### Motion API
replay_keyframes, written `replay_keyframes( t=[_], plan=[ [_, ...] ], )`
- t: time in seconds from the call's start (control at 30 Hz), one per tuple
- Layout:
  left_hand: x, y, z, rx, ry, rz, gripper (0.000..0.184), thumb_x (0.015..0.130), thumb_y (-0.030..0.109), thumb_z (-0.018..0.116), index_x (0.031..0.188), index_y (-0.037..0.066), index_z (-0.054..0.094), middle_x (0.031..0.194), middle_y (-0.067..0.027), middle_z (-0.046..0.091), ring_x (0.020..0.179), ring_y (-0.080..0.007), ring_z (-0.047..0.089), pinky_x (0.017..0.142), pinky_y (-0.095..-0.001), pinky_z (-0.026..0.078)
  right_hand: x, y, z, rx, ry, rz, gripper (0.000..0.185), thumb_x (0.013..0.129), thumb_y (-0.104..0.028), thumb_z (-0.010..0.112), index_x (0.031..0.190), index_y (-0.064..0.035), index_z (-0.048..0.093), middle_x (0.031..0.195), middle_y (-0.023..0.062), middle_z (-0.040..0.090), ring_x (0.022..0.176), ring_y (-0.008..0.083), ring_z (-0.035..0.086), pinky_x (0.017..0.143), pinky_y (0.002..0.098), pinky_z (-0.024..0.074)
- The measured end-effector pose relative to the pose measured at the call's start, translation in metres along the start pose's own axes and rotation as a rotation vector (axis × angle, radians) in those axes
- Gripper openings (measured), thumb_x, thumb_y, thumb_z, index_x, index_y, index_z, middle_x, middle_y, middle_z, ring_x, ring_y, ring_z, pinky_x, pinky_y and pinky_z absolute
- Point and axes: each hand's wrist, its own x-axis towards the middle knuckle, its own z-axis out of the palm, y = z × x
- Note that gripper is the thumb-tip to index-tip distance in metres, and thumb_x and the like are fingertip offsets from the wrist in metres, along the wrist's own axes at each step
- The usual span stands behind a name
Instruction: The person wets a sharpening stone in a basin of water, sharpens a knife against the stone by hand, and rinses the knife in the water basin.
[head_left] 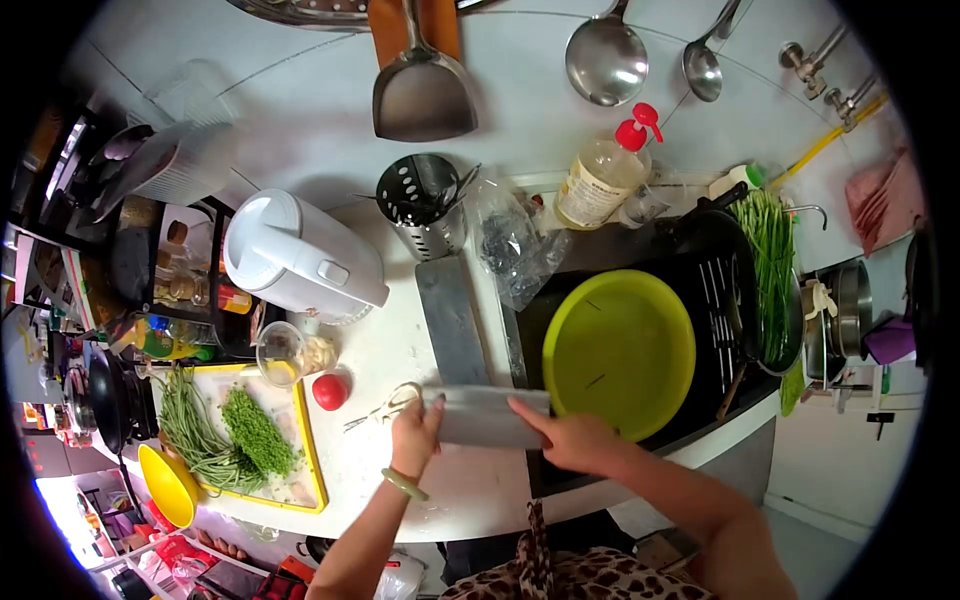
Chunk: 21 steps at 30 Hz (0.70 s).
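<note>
A cleaver (490, 417) with a broad grey blade lies crosswise between my hands at the counter's front. My left hand (415, 437), with a pale green bangle at the wrist, is closed around its left end; the handle is hidden. My right hand (572, 440) grips the blade's right end, one finger stretched over the top and the others partly hidden. Just beyond the blade sits a long grey sharpening stone (450, 310). Scissors (395, 402) with cream handles lie beside my left hand. To the right, a yellow-green basin (620, 350) with water rests in the dark sink (545, 310).
Left are a yellow-edged cutting board (312, 470) with long beans (200, 430) and chopped greens (255, 435), a tomato (331, 391) and a white kettle (300, 260). Behind stand a utensil holder (420, 205) and soap bottle (595, 185). A pan of green stalks (770, 290) is right.
</note>
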Motion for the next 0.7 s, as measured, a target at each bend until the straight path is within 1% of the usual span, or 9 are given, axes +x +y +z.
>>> replay_keyframes(
  t=[0.17,0.23,0.3,0.33,0.37,0.43,0.5,0.57,0.7],
  plan=[
    [0.101,0.051,-0.038,-0.036,0.033,0.007,0.031,0.09,0.028,0.052,0.081,-0.001,0.059,0.055,-0.0055,0.053,0.038,-0.0123,0.042,0.037,-0.0285,0.034,0.083,-0.011,-0.066,0.012,0.206,-0.08,0.069,0.078,-0.01,0.052,0.141,-0.0248,0.025,0.075,0.0186,0.06,0.069,0.0345,0.06,0.063,0.0423,0.0468],
    [0.075,0.044,-0.033,-0.014,0.015,0.04,0.034,0.089,0.03,0.053,0.082,-0.002,0.058,0.053,-0.0065,0.053,0.038,-0.0122,0.044,0.036,-0.0283,0.035,0.068,-0.01,-0.052,-0.034,0.27,-0.093,0.071,0.079,-0.009,0.051,0.141,-0.0259,0.023,0.074,0.0176,0.06,0.069,0.0327,0.061,0.062,0.0411,0.047],
    [0.038,0.0,-0.018,-0.053,-0.026,-0.085,0.033,0.088,0.03,0.055,0.092,-0.002,0.06,0.056,-0.0017,0.052,0.035,-0.0088,0.042,0.031,-0.0235,0.033,0.029,-0.008,-0.031,0.031,-0.02,0.014,0.072,0.079,-0.009,0.051,0.142,-0.0265,0.02,0.075,0.0174,0.061,0.069,0.0301,0.063,0.063,0.039,0.0481],
    [0.002,0.013,-0.013,0.035,0.004,0.016,0.035,0.089,0.03,0.055,0.098,-0.004,0.059,0.056,-0.0018,0.052,0.034,-0.0092,0.041,0.031,-0.023,0.034,0.016,0.001,-0.006,0.018,0.027,-0.056,0.074,0.078,-0.009,0.051,0.143,-0.0271,0.019,0.074,0.0177,0.061,0.067,0.0291,0.062,0.062,0.0391,0.048],
    [-0.009,0.004,-0.006,-0.106,0.024,-0.043,0.03,0.088,0.027,0.055,0.098,-0.001,0.061,0.051,-0.0081,0.052,0.036,-0.0129,0.048,0.036,-0.0283,0.039,0.012,0.01,0.011,0.005,0.069,-0.127,0.075,0.078,-0.009,0.051,0.143,-0.0278,0.018,0.072,0.0181,0.06,0.064,0.0281,0.062,0.06,0.0392,0.0479],
    [0.019,0.009,-0.014,0.019,0.063,-0.004,0.029,0.089,0.026,0.054,0.089,-0.002,0.061,0.05,-0.0062,0.05,0.036,-0.0126,0.047,0.036,-0.0278,0.038,0.027,-0.007,-0.029,0.0,-0.041,-0.008,0.076,0.077,-0.009,0.051,0.142,-0.0295,0.018,0.072,0.0168,0.061,0.062,0.0295,0.061,0.059,0.0402,0.0474],
    [0.079,0.022,-0.033,-0.025,0.045,0.105,0.04,0.09,0.034,0.051,0.074,-0.002,0.055,0.049,-0.005,0.049,0.036,-0.012,0.044,0.037,-0.0285,0.035,0.073,-0.009,-0.06,-0.065,0.202,-0.128,0.068,0.079,-0.01,0.05,0.14,-0.0255,0.026,0.076,0.0185,0.062,0.066,0.0324,0.061,0.061,0.0414,0.0478],
    [0.101,0.046,-0.043,-0.113,0.102,0.016,0.04,0.09,0.035,0.05,0.075,-0.001,0.057,0.052,-0.0039,0.05,0.037,-0.011,0.043,0.037,-0.027,0.034,0.095,-0.015,-0.078,-0.042,0.25,-0.149,0.066,0.079,-0.01,0.05,0.14,-0.0256,0.028,0.08,0.0185,0.063,0.068,0.0317,0.062,0.065,0.0416,0.049],
    [0.027,0.002,-0.024,0.017,0.043,-0.124,0.032,0.089,0.029,0.054,0.091,-0.002,0.061,0.058,-0.0051,0.055,0.037,-0.0113,0.045,0.034,-0.0257,0.036,0.037,-0.016,-0.041,-0.087,-0.066,-0.006,0.075,0.078,-0.01,0.052,0.143,-0.0289,0.019,0.069,0.0172,0.06,0.061,0.0286,0.061,0.059,0.0382,0.0483]
  ],
)
